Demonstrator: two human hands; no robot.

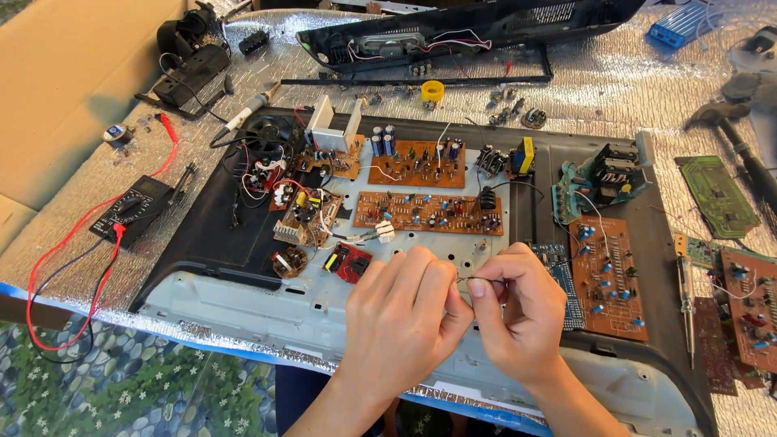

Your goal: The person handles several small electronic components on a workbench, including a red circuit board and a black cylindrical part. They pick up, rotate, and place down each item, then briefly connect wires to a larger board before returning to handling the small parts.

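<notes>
Pinched between thumb and forefinger of both hands, a thin dark wire [477, 280] spans the small gap between the left hand [405, 320] and the right hand [522, 311]; both grips are narrow and closed on it. Hands sit low centre over the grey metal chassis panel [243, 303]. Just beyond them lies a long brown circuit board [427, 213], with a small red module [348, 262] to its left. A black multimeter [129, 209] with red leads rests well apart at far left
</notes>
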